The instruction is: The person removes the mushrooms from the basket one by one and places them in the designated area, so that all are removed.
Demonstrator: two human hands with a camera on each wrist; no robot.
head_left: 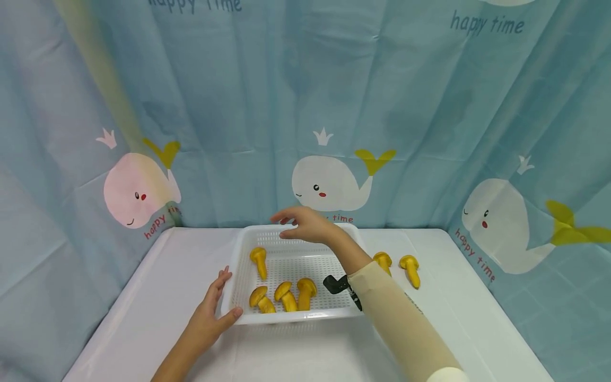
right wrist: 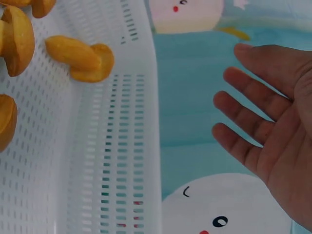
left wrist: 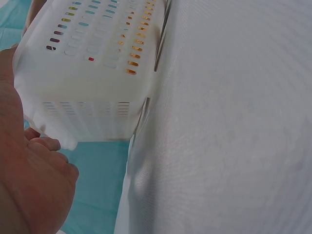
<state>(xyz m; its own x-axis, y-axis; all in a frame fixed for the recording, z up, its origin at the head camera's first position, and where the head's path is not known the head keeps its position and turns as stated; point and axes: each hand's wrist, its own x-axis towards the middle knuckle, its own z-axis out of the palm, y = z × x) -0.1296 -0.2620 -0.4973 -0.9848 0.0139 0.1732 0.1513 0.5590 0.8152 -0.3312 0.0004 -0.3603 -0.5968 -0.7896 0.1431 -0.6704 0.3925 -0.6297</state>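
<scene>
A white plastic basket (head_left: 298, 317) with slotted walls holds several yellow mushrooms (head_left: 306, 292), one of them (head_left: 259, 260) lying apart near the left wall. My left hand (head_left: 210, 315) touches the basket's front left corner, thumb at the rim and fingers spread along the left side; the left wrist view shows this hand (left wrist: 34, 180) close against the basket's outer wall. Over the far rim hangs my right hand (head_left: 307, 224), its fingers loosely bent with nothing between them. From the right wrist view, the same hand (right wrist: 278, 117) appears beyond the rim, palm bare.
On the white table (head_left: 143, 297), right of the basket, lie two more mushrooms, one in the open (head_left: 410, 270) and one partly hidden by my right sleeve (head_left: 382, 261). A blue curtain (head_left: 238, 159) printed with whales stands behind and along both sides.
</scene>
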